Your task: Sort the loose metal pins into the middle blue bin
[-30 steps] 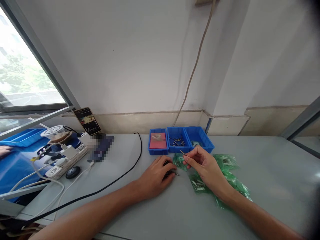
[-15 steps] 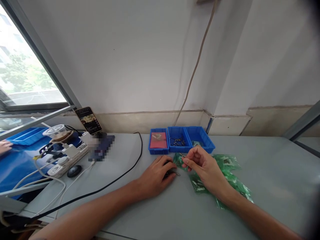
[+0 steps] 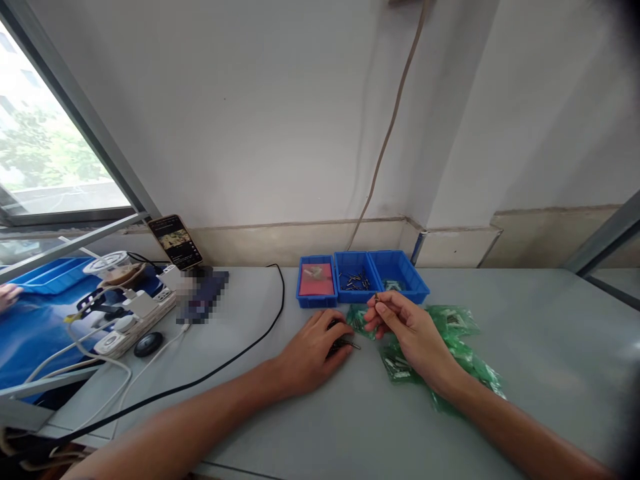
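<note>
My left hand point(image 3: 315, 347) rests on the grey table with its fingers curved around a small pile of dark metal pins point(image 3: 340, 345); one pin pokes out to the right. Thumb and fingertips of my right hand point(image 3: 400, 323) pinch a small metal pin point(image 3: 377, 298), held just in front of the blue bins. The middle blue bin point(image 3: 355, 299) holds several loose metal pins. Below and right of my right hand lie green plastic bags point(image 3: 470, 360) with metal parts inside. A smaller green bag point(image 3: 358, 319) sits between my hands.
The left blue bin point(image 3: 316, 303) holds a red card and a small clear bag. A right blue bin point(image 3: 410, 283) adjoins the middle one. At left are a phone point(image 3: 176, 241), a power strip point(image 3: 115, 340), a black cable point(image 3: 220, 373) and another person's hand point(image 3: 9, 295).
My right hand has tilted its fingertips upward, and the pin now points up instead of toward the left. My left hand has stayed in place.
</note>
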The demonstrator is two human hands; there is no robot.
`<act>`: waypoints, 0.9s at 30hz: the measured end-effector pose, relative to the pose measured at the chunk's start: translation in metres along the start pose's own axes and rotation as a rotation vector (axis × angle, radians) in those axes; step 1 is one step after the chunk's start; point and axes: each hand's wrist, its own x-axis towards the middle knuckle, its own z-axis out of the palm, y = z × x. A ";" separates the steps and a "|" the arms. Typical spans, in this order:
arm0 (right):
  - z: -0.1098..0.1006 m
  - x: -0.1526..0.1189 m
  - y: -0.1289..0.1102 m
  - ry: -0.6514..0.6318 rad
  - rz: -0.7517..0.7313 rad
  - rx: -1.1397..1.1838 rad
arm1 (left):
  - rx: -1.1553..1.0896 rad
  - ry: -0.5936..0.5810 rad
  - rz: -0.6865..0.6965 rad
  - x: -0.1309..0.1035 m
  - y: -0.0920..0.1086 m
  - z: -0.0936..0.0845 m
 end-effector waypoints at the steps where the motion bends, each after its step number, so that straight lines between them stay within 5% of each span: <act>1: 0.001 0.000 -0.002 0.004 0.007 0.010 | 0.002 0.000 0.003 0.000 0.000 0.000; 27: -0.002 0.000 0.000 0.016 0.005 -0.075 | 0.057 -0.056 0.108 0.001 0.000 -0.003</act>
